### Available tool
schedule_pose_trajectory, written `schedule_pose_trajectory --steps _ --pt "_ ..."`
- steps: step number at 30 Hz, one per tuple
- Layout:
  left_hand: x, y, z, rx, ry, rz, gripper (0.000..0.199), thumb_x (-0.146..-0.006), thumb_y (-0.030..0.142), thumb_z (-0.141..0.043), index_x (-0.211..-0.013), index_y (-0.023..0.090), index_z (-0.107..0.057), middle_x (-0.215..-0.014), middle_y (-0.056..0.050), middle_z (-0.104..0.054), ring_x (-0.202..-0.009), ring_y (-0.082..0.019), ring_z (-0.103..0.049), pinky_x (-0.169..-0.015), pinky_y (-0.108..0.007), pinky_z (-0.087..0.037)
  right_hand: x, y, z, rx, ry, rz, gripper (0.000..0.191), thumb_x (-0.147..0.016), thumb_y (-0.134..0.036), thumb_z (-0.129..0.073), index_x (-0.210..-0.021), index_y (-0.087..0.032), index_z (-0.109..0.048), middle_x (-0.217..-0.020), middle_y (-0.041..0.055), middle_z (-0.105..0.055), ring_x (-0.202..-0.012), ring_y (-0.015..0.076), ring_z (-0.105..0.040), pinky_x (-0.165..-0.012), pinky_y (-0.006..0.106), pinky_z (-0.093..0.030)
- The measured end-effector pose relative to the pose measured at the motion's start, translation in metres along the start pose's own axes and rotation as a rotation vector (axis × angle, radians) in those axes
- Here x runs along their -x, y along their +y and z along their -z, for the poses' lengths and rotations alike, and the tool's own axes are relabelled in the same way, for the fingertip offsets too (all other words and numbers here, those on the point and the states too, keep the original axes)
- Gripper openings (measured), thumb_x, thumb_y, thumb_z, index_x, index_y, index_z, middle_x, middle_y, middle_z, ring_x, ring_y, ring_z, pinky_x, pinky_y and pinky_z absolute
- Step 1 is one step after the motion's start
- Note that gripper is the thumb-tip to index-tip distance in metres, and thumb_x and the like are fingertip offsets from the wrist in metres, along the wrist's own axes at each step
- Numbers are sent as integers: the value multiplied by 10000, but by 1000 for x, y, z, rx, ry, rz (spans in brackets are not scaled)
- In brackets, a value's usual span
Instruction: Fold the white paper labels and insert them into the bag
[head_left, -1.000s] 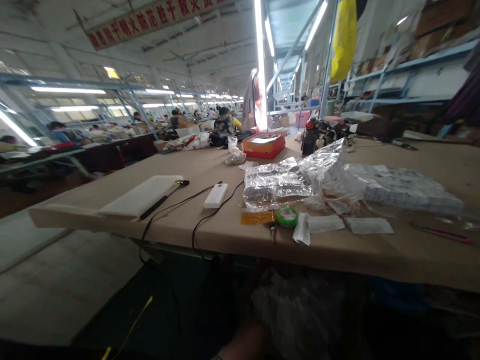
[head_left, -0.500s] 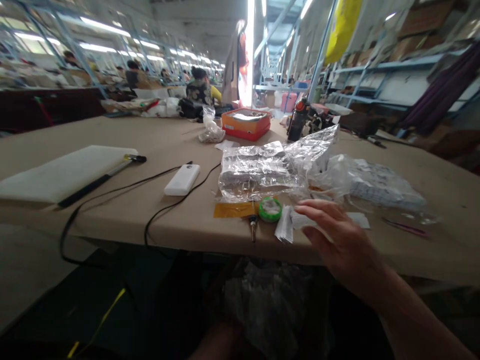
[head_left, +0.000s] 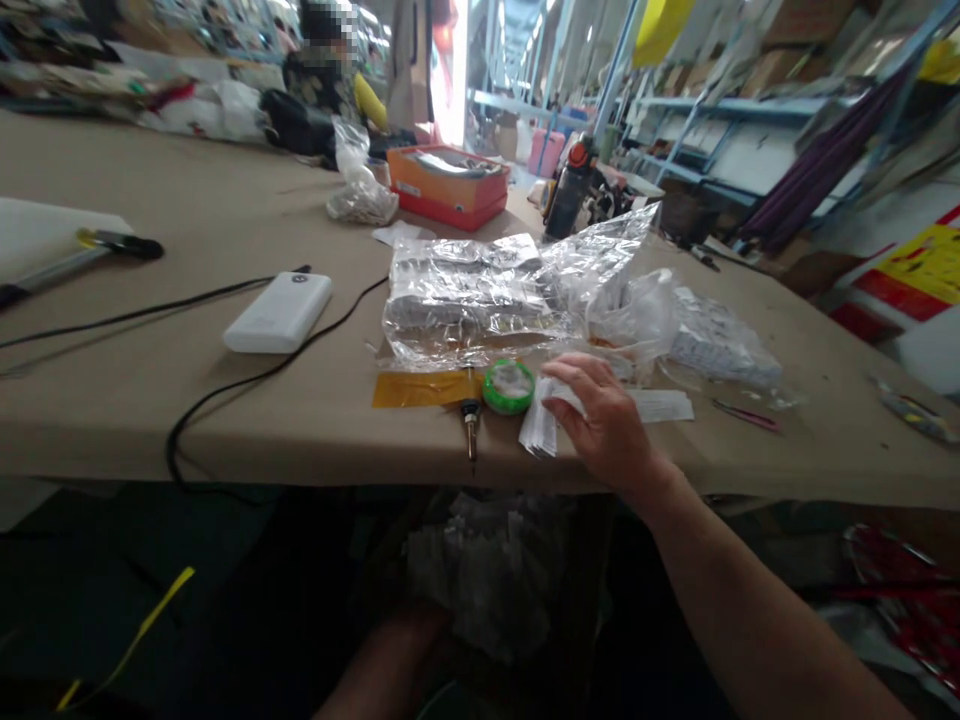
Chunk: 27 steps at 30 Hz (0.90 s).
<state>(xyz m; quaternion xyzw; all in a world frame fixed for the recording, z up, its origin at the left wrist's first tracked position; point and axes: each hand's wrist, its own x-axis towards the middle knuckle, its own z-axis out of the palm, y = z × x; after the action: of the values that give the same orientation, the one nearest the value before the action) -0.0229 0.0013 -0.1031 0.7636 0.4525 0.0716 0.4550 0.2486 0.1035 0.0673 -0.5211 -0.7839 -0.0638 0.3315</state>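
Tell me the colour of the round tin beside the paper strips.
The round tin has a green rim; the head view shows it best.

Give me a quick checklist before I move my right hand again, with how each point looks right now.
1. Right hand at the fanned paper strips: ok.
2. Firm grip on the strips: cannot tell, contact is unclear.
3. Left hand up at the table: not ok, it is low, in shadow.
4. Green round item lying beside the strips: ok.
5. Pink tweezers apart from the right hand: ok.
6. Black cable wholly on the tabletop: not ok, it loops over the front edge.
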Motion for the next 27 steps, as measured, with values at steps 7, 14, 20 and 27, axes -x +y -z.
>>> schedule_pose_trajectory --steps 7,14,20,27 --pt "-8 41 8 198 66 -55 252 -819 323 -530 -953 205 -709 -915 -62 -735 -856 -204 -667 -759 -239 -494 56 9 2 -12 -42 -37 183 -900 -330 -524 -914 -179 -625 -949 79 -641 -988 232 -550 -899 384 -454" --pt "-15 76 9 280 22 -15 226 -821 281 -528 -929 182 -699 -864 -34 -728 -813 -172 -653 -732 -215 -472 82 13 -21 199 -159 9 362 -873 -212 -544 -1233 -175 -554 -1235 96 -583 -1184 274 -455 -1005 464 -395" --pt "-26 92 11 342 31 -11 234 -825 278 -516 -926 172 -699 -858 -31 -721 -814 -167 -639 -734 -215 -453 84 19 -24 122 -30 34 264 -893 -219 -531 -1142 -188 -613 -1144 74 -644 -1122 242 -523 -975 423 -434" --pt "-13 87 4 370 54 74 255 -771 208 -511 -892 157 -729 -805 -26 -714 -753 -167 -603 -678 -227 -435 91 17 -27 112 30 68 252 -896 -251 -524 -1127 -219 -620 -1102 58 -669 -1062 247 -587 -926 437 -466"
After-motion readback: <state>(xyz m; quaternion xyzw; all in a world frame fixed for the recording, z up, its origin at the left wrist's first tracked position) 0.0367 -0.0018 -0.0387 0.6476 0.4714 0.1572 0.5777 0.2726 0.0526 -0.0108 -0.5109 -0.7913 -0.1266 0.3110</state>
